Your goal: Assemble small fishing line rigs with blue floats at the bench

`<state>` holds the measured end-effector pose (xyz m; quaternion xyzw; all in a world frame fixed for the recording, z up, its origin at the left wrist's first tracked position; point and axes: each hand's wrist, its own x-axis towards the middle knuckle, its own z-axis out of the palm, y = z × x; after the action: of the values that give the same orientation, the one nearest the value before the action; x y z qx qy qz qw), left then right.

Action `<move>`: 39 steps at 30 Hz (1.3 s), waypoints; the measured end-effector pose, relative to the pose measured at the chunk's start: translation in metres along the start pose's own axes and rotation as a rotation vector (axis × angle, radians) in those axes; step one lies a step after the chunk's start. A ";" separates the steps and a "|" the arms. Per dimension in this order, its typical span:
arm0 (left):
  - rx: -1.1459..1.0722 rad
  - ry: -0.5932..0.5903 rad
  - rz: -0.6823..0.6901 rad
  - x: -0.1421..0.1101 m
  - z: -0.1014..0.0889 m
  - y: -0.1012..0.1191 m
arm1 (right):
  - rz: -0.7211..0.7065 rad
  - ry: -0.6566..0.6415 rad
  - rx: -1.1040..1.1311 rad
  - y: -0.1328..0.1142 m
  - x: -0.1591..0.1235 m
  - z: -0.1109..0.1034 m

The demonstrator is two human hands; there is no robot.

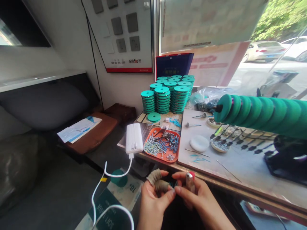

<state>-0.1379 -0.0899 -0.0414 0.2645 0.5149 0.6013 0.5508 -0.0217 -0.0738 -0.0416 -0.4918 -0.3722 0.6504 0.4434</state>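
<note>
My left hand, with beige tape around some of its fingers, pinches a tiny piece with thin bluish strands in front of the table edge. My right hand meets it there, thumb and fingers closed on the same small piece, whose kind is too small to make out. A silvery band with a red tip covers or lies along one right finger. Just beyond the hands is an orange tray of small pale-green and blue cylindrical pieces, silver beads and dark bits.
Stacks of teal foam spools stand behind the tray. A row of similar spools is on a rod at right, dark clips below. The white board holds a white disc, a bead dish and thin rods. A white power bank trails a cable.
</note>
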 end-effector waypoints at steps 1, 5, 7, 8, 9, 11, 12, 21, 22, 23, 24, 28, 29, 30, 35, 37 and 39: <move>-0.006 0.011 -0.006 0.000 0.001 0.001 | 0.010 0.015 0.010 0.000 -0.001 0.000; -0.014 0.015 -0.024 -0.002 0.001 0.001 | 0.041 0.007 -0.008 0.001 -0.001 0.000; -0.001 0.002 -0.016 -0.002 0.001 0.000 | 0.022 -0.024 -0.032 0.001 0.000 -0.001; 0.002 -0.006 -0.013 -0.001 0.000 -0.001 | 0.007 -0.039 -0.044 0.002 0.001 -0.001; 0.001 -0.013 -0.013 -0.001 0.000 -0.002 | -0.007 -0.051 -0.053 0.002 0.002 -0.001; -0.007 -0.028 -0.017 -0.001 -0.001 -0.002 | -0.022 -0.071 -0.062 0.002 0.003 -0.002; -0.010 -0.032 -0.017 -0.001 -0.001 -0.002 | -0.020 -0.075 -0.058 0.002 0.002 -0.002; 0.002 0.007 -0.008 -0.002 0.000 0.003 | 0.036 0.037 0.018 -0.004 -0.003 0.004; -0.007 0.010 -0.009 -0.003 -0.001 0.004 | 0.024 0.040 0.034 -0.005 -0.003 0.004; -0.015 0.017 -0.011 -0.003 -0.001 0.004 | 0.012 0.046 0.054 -0.005 -0.004 0.003; -0.018 0.030 -0.015 -0.003 -0.003 0.004 | 0.007 0.051 0.072 -0.005 -0.004 0.003; -0.036 0.073 -0.037 -0.005 -0.010 0.003 | 0.084 -0.011 0.086 0.007 -0.004 0.002; -0.044 0.077 -0.039 -0.005 -0.012 0.002 | 0.107 -0.040 0.082 0.012 -0.003 0.003; -0.047 0.080 -0.036 -0.006 -0.015 0.002 | 0.125 -0.067 0.080 0.017 -0.002 0.005; -0.028 0.147 -0.013 -0.009 -0.028 -0.001 | 0.116 -0.148 0.080 0.035 0.004 0.014; -0.038 0.166 -0.024 -0.010 -0.037 -0.001 | 0.073 -0.204 0.085 0.038 0.007 0.016; -0.049 0.189 -0.035 -0.010 -0.047 0.001 | 0.064 -0.281 0.074 0.042 0.010 0.017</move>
<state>-0.1771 -0.1148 -0.0535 0.1839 0.5541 0.6263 0.5166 -0.0485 -0.0789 -0.0796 -0.3907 -0.3908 0.7398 0.3838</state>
